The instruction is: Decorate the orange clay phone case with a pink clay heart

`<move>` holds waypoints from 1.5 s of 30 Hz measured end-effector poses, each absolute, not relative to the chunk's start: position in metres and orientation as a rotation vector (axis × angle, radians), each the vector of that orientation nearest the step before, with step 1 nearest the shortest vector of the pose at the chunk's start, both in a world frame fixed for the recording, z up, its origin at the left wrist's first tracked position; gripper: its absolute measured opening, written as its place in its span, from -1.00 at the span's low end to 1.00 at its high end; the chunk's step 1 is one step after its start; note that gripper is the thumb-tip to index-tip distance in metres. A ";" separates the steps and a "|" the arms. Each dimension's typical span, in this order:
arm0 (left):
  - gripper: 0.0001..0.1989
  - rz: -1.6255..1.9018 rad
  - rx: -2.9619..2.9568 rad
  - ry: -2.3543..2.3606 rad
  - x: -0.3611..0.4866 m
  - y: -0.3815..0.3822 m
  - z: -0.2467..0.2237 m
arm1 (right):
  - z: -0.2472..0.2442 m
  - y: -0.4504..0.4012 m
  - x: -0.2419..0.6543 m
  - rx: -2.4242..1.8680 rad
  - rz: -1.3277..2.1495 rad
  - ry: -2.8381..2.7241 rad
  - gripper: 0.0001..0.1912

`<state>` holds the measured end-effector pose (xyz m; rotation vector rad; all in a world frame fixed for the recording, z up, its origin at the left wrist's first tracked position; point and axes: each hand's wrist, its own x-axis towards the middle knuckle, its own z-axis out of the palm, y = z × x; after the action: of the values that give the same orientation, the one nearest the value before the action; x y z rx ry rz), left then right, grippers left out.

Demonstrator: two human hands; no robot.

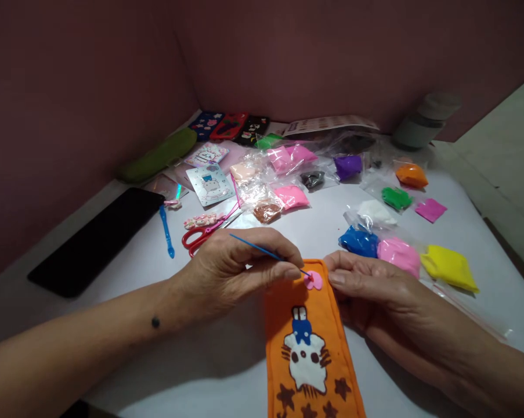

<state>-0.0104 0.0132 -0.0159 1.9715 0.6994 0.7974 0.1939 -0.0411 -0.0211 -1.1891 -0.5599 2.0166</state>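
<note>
My left hand (253, 264) pinches a thin blue stick (256, 246), its tip touching a pink clay shape (313, 280) with a small red bit on it. That shape lies near the far end of an orange clay-covered panel (283, 342). On the panel is an upside-down white cat figure (307, 366) in blue clothing, with several brown stars (286, 396) nearer to me. My right hand (361, 284) grips the panel's far right edge between thumb and fingers.
Bagged clay lies beyond my hands, including blue (358, 239), yellow (451, 266) and purple (347, 167). Red-handled scissors (196, 237), a blue tool (166, 232) and a black phone-like slab (98, 241) lie left. A jar (422, 125) stands at back right.
</note>
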 end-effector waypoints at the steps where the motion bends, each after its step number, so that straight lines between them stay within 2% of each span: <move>1: -0.92 0.808 1.994 0.688 -0.011 0.013 -0.017 | -0.021 -0.041 0.194 -1.187 2.019 -0.553 -0.88; 45: -0.93 0.839 2.135 0.653 -0.011 0.010 -0.017 | -0.022 -0.040 0.193 -1.182 2.036 -0.556 -0.87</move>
<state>-0.0115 0.0102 -0.0174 2.1354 0.6527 0.8394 0.1932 -0.0403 -0.0217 -1.1817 -0.5556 2.0360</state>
